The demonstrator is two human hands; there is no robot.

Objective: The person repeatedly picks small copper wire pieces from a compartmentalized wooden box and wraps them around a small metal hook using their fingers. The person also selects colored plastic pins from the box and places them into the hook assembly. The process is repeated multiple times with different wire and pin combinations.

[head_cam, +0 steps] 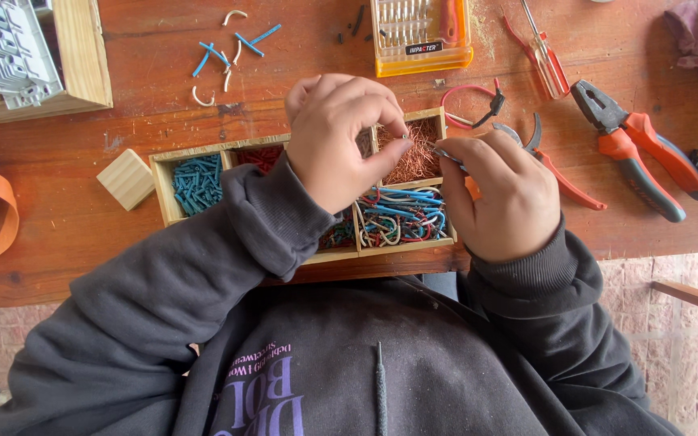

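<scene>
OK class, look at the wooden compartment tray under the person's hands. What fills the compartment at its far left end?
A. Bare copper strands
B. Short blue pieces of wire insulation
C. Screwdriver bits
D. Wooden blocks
B: the far-left compartment of the wooden tray holds a pile of short blue insulation pieces, while the copper strands lie in a compartment nearer the hands.
</scene>
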